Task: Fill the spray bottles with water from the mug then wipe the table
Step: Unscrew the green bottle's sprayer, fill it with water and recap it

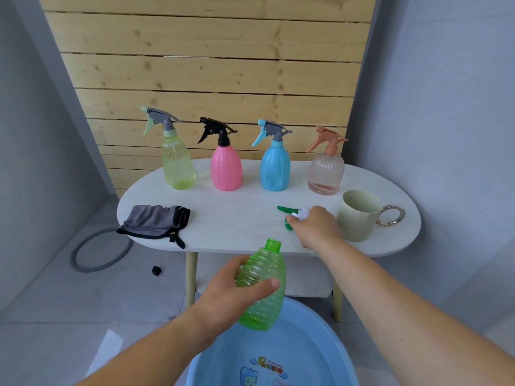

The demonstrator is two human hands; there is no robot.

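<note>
Head view, task at an early stage. My left hand (pixel 237 291), in the lower centre, is wrapped round the body of the green bottle (pixel 264 285), which I hold tilted above the blue basin (pixel 306 344) with its neck open and no water visible inside. My right hand (pixel 315 227), right of centre, lies on the white table (pixel 237 207) with thumb and fingers curled round the green trigger head (pixel 289 211), which is off the bottle. The mug (pixel 358 215) stands just beside that hand, toward the right edge of the table. Across the back of the table stand the yellow-green bottle (pixel 177 165), the pink bottle (pixel 225 168), the blue bottle (pixel 274 169) and the peach bottle (pixel 324 174), all with their heads on. The grey cloth (pixel 156 221) lies crumpled at the table's left end, so I judge that filling has not begun on the green bottle and wiping is undone. Hard to make out: whether the mug or the basin holds water, the level in the opaque pink and blue bottles, and the basin's near rim, which is cut off at the lower edge.
</note>
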